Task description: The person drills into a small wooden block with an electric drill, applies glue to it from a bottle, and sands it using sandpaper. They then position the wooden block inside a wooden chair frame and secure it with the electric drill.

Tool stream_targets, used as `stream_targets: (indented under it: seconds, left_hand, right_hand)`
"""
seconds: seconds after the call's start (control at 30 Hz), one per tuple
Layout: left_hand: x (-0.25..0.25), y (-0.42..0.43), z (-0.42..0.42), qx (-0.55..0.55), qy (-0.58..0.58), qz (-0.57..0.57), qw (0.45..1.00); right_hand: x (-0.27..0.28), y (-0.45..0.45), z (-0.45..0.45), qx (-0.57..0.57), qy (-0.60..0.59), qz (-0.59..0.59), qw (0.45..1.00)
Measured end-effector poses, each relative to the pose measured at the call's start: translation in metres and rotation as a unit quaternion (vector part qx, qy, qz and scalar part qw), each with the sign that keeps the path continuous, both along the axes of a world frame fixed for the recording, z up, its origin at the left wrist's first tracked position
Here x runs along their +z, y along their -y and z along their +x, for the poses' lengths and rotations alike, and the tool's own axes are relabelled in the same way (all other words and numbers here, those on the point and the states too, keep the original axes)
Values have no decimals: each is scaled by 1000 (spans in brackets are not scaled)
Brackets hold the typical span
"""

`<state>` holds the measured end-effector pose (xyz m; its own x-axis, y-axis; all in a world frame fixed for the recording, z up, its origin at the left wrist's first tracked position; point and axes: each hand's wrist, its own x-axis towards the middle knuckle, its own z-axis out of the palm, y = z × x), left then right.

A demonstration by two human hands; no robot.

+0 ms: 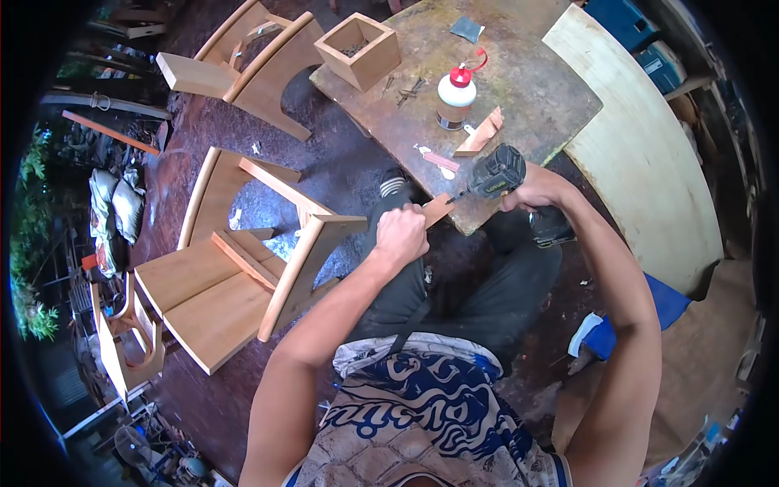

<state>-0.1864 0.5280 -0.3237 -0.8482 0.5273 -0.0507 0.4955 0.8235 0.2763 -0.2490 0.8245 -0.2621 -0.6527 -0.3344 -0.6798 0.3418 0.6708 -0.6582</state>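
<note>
We look from one head-worn camera, facing forward and steeply down, through a wide lens that bends straight lines and leaves the corners black. The patterned shirt [422, 398] sits closest to us, along the bottom edge; the left hand [402, 234] and right hand [532, 190] fall mid-view — the worktop [540, 93] lies farther off, towards the top.

Worktop [535, 89] at upper centre, box [380, 66] on its left side, bottle [456, 101] right of box, drill [497, 172] near worktop's lowest corner, wood strip [439, 209] left of drill, chair frame [243, 261] at left.
</note>
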Motion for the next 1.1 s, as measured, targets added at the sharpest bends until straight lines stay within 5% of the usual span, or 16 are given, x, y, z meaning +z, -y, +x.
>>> stream_targets:
  seconds: [1.1]
  left_hand:
    - [11, -2, 5, 39, 45, -34, 998]
  right_hand:
    - [21, 8, 4, -129, 90, -48, 986]
